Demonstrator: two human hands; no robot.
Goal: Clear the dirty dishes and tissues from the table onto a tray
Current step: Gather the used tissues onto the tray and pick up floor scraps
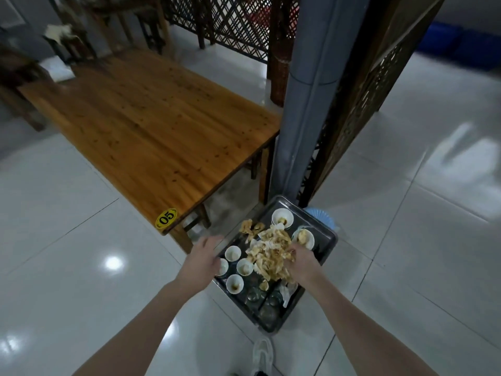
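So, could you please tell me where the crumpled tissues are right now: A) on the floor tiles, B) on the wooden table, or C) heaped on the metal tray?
C: the tissues lie heaped on the tray, among the white bowls.

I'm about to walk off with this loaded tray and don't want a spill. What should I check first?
1. Table free of dishes: ok. A white item at its far end is too blurred to name.
2. Left hand grips the tray rim: ok.
3. Right hand grips the rim: cannot tell, its fingers are buried in the tissues.
4. Tissues secure: not ok, a loose heap reaching the far left rim.
5. Bowls upright: ok.
6. Glasses stable at the near end: cannot tell, too dim.
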